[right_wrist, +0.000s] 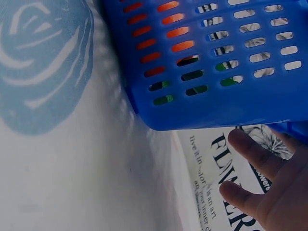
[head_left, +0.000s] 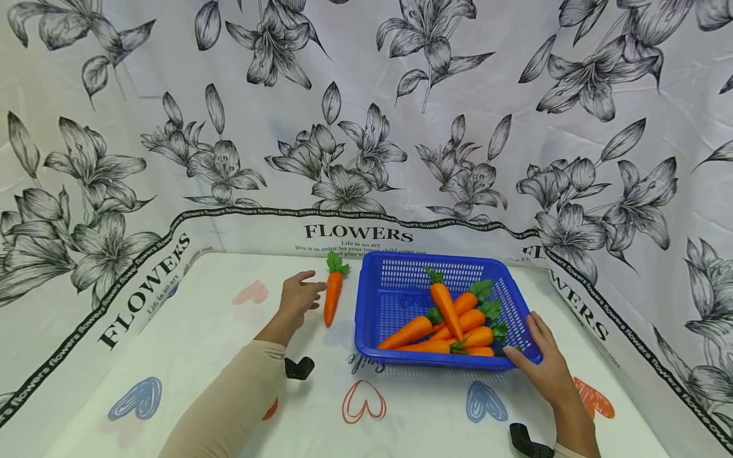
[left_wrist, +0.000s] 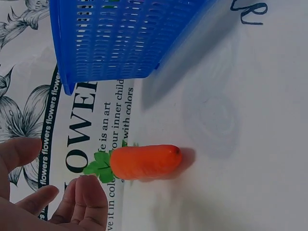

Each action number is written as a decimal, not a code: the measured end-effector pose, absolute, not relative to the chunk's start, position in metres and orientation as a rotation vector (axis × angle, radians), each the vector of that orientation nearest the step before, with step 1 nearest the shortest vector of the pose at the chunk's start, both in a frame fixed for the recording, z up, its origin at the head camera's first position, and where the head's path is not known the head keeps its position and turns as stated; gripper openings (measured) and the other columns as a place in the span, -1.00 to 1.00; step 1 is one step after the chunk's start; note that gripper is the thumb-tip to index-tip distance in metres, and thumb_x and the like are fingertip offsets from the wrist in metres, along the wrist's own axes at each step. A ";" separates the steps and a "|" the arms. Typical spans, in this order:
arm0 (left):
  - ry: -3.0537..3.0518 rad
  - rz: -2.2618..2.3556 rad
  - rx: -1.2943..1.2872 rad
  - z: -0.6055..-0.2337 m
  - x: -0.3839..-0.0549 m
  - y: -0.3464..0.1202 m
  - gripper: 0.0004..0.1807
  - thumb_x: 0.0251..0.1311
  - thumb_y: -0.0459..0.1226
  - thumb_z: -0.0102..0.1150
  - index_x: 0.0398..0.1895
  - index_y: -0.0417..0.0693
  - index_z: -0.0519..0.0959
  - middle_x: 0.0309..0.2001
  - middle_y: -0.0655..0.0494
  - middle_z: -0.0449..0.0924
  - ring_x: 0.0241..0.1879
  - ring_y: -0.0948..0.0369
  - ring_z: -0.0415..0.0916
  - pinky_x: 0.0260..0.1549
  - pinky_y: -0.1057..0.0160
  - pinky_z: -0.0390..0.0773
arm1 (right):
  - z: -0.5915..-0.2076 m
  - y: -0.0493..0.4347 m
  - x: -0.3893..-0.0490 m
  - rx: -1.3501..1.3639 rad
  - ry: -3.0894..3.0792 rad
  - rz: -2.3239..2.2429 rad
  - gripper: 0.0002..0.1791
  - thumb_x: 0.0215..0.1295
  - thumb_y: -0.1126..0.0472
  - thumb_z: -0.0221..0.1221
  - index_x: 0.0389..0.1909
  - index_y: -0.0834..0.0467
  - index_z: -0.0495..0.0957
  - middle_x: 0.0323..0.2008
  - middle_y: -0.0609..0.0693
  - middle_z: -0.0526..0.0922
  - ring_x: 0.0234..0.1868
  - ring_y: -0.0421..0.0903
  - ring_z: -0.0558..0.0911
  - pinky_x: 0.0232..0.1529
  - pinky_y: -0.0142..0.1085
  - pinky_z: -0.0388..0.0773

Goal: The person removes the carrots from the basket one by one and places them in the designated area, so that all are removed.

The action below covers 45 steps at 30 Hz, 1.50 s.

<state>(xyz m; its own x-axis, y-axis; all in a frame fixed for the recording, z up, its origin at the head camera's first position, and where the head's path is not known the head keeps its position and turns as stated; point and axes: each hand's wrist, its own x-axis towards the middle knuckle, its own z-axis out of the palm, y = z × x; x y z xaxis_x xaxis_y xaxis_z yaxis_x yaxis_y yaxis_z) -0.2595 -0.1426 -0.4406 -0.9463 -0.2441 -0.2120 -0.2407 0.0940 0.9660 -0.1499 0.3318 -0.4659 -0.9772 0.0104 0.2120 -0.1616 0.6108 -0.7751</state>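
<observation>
The single carrot [head_left: 334, 296] lies left of the frame's middle, just beside the left hand [head_left: 298, 299] — its fingers spread wide, holding nothing. I would pinch the thick part, sparing the leaves [head_left: 336, 263]. The right hand [head_left: 546, 366] is at the right rim of the basket [head_left: 361, 305], fingers extended; its pressure I cannot tell. The head view shows the piled carrots [head_left: 446, 310] from above — the right wrist view, only through the basket wall.

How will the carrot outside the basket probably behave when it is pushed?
The carrot may roll, since its body looks round, likely curving because it tapers. The spreading green leaves might brake it. Its smooth surface could feel slippery.
</observation>
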 end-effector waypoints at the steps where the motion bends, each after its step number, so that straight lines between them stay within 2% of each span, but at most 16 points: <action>1: -2.318 -2.052 0.517 -0.440 -0.259 -0.142 -0.39 0.21 -0.27 0.25 0.34 -0.10 0.34 0.02 -0.19 0.52 -0.01 -0.16 0.47 -0.14 0.06 0.60 | -0.466 0.331 -0.150 0.124 -2.643 1.300 -0.07 0.28 0.05 0.23 0.52 0.14 -0.10 0.51 0.13 -0.20 0.43 0.33 -0.13 0.18 0.42 -0.08; 8: -2.267 -2.068 0.466 -0.425 -0.254 -0.134 -0.39 0.17 -0.27 0.27 0.31 -0.10 0.37 -0.02 -0.16 0.55 -0.04 -0.15 0.49 -0.09 -0.01 0.57 | -0.464 0.330 -0.148 0.135 -2.640 1.311 -0.06 0.28 0.05 0.23 0.51 0.18 -0.10 0.51 0.16 -0.21 0.42 0.36 -0.13 0.18 0.42 -0.08; 14: -2.205 -2.089 0.347 -0.406 -0.248 -0.120 -0.40 0.14 -0.29 0.31 0.28 -0.11 0.39 -0.07 -0.14 0.56 -0.21 -0.03 0.52 -0.10 -0.06 0.56 | -0.464 0.331 -0.148 0.140 -2.639 1.313 -0.06 0.28 0.06 0.23 0.52 0.17 -0.11 0.51 0.14 -0.22 0.42 0.36 -0.15 0.18 0.42 -0.09; 21: -2.148 -2.155 0.292 -0.392 -0.243 -0.105 -0.39 0.11 -0.30 0.35 0.26 -0.10 0.41 -0.10 -0.09 0.52 -0.22 -0.01 0.53 -0.22 0.06 0.60 | -0.464 0.331 -0.147 0.142 -2.635 1.327 -0.06 0.28 0.05 0.23 0.52 0.17 -0.11 0.51 0.12 -0.23 0.43 0.34 -0.15 0.19 0.41 -0.09; 28: -2.121 -2.167 0.230 -0.383 -0.241 -0.087 -0.45 0.10 -0.31 0.36 0.20 -0.09 0.45 -0.12 -0.09 0.56 -0.34 0.11 0.53 -0.33 0.16 0.63 | -0.465 0.331 -0.148 0.147 -2.635 1.326 -0.05 0.28 0.04 0.23 0.52 0.18 -0.11 0.51 0.14 -0.22 0.42 0.36 -0.14 0.18 0.42 -0.08; 30: -2.120 -2.165 0.218 -0.380 -0.239 -0.082 -0.45 0.09 -0.32 0.35 0.19 -0.10 0.46 -0.12 -0.10 0.57 -0.31 0.06 0.55 -0.34 0.14 0.63 | -0.465 0.331 -0.148 0.149 -2.632 1.331 -0.06 0.28 0.05 0.23 0.51 0.19 -0.11 0.51 0.15 -0.22 0.42 0.36 -0.14 0.18 0.42 -0.08; 35: -2.075 -2.227 0.168 -0.374 -0.231 -0.069 -0.46 0.09 -0.34 0.35 0.18 -0.14 0.45 -0.12 -0.12 0.55 -0.14 -0.17 0.52 -0.21 -0.03 0.60 | -0.464 0.331 -0.148 0.142 -2.635 1.335 -0.05 0.28 0.04 0.23 0.51 0.19 -0.11 0.51 0.17 -0.22 0.42 0.36 -0.14 0.19 0.42 -0.09; 37: -2.056 -2.250 0.151 -0.372 -0.228 -0.064 -0.47 0.10 -0.34 0.34 0.17 -0.15 0.45 -0.12 -0.12 0.55 -0.13 -0.19 0.51 -0.19 -0.06 0.59 | -0.463 0.332 -0.148 0.136 -2.642 1.339 -0.05 0.28 0.03 0.23 0.52 0.19 -0.11 0.51 0.17 -0.22 0.42 0.36 -0.15 0.18 0.42 -0.09; 42: -2.057 -2.259 0.138 -0.372 -0.228 -0.054 -0.49 0.11 -0.32 0.35 0.15 -0.15 0.47 -0.14 -0.11 0.54 -0.22 -0.05 0.53 -0.30 0.07 0.61 | -0.463 0.332 -0.148 0.124 -2.660 1.340 -0.04 0.28 0.01 0.22 0.52 0.17 -0.13 0.51 0.17 -0.24 0.42 0.36 -0.16 0.18 0.43 -0.08; 45: -2.070 -2.251 0.131 -0.373 -0.229 -0.048 -0.50 0.10 -0.30 0.36 0.14 -0.14 0.49 -0.13 -0.09 0.53 -0.21 -0.05 0.54 -0.38 0.17 0.61 | -0.464 0.331 -0.147 0.118 -2.666 1.348 -0.04 0.28 0.01 0.22 0.52 0.17 -0.13 0.51 0.16 -0.25 0.42 0.36 -0.17 0.18 0.43 -0.08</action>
